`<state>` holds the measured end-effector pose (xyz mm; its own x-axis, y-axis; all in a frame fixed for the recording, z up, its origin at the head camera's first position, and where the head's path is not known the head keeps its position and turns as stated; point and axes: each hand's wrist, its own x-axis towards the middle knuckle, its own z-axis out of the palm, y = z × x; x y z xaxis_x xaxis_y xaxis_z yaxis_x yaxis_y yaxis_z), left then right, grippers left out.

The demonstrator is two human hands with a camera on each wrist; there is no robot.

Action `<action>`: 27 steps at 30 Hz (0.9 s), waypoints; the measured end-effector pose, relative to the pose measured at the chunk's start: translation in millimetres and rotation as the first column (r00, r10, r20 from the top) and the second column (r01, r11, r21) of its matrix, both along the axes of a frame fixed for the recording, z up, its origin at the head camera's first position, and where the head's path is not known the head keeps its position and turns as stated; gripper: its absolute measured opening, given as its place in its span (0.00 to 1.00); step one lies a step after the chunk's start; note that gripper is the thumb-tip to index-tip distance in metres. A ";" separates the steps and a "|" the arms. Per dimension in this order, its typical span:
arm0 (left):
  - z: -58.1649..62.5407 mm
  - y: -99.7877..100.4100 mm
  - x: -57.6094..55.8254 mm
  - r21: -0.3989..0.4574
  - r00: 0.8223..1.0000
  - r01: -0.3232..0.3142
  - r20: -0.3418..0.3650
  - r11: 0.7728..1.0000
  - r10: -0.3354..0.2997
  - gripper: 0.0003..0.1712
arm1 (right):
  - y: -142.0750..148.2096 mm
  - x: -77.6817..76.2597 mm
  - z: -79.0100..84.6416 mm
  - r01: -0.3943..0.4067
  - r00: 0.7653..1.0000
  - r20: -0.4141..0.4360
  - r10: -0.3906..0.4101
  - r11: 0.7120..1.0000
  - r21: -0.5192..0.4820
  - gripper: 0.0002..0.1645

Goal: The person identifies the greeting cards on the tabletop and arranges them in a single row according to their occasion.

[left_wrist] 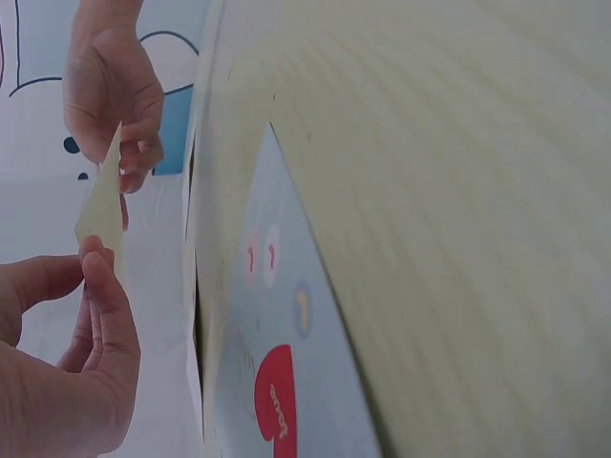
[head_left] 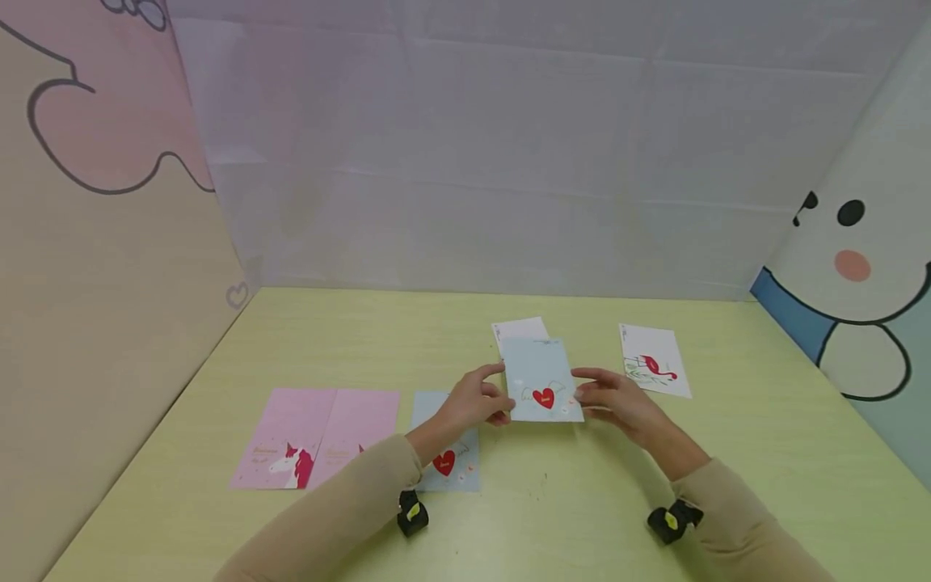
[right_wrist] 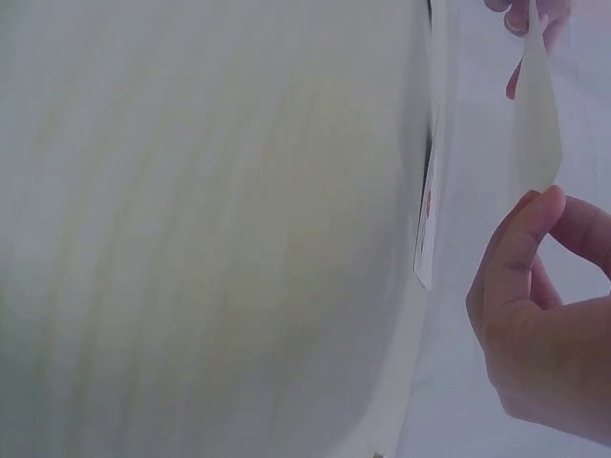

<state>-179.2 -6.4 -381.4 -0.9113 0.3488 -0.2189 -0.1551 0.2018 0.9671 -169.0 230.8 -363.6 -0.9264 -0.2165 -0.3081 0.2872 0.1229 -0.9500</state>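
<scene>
Basically, L hand (head_left: 471,401) & R hand (head_left: 622,406) both pinch lt-blue heart card (head_left: 540,370) above tbl (head_left: 553,525).

It's pale blue on the held card (head_left: 534,364), a red heart (head_left: 543,398) there between what look like faint wings (head_left: 558,387), pink on the unicorn cards (head_left: 280,428), a red flamingo (head_left: 657,369) on the white card (head_left: 650,339), yellow-green across the table (head_left: 545,525)!

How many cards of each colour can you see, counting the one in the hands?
Pink cards: 2
Light blue cards: 2
White cards: 2
Total: 6
</scene>
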 end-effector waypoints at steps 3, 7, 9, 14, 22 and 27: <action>1.2 -4.3 3.4 -0.024 1.000 0.002 0.007 1.000 -0.002 0.36 | -3.7 2.8 0.2 -0.007 1.000 -0.003 0.007 1.000 0.006 0.29; 4.5 -10.9 8.8 -0.052 1.000 0.014 -0.008 0.999 -0.014 0.36 | -9.7 7.3 0.9 -0.007 1.000 0.001 0.007 1.000 0.024 0.30; 4.9 -14.2 11.7 -0.062 1.000 0.022 -0.016 0.998 -0.023 0.36 | -12.1 9.5 0.5 -0.011 1.000 0.007 0.010 0.999 0.038 0.30; 2.9 -20.7 18.8 -0.099 0.999 0.041 -0.020 0.994 -0.043 0.36 | -15.8 15.0 -1.3 -0.033 0.999 0.014 0.032 0.998 0.061 0.30; 1.4 -27.9 32.0 -0.182 0.996 0.077 -0.040 0.980 -0.086 0.36 | -18.9 23.6 -5.9 -0.083 0.996 0.026 0.082 0.996 0.036 0.31; 0.8 -32.2 39.7 -0.211 0.994 0.093 -0.039 0.973 -0.104 0.35 | -21.8 27.1 -6.3 -0.109 0.994 0.035 0.107 0.992 0.059 0.34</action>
<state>-139.5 -38.6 -380.6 -0.8863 0.3887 -0.2518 -0.0773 0.4119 0.9079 -141.9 208.9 -370.0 -0.8880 -0.2951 -0.3526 0.2990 0.2119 -0.9304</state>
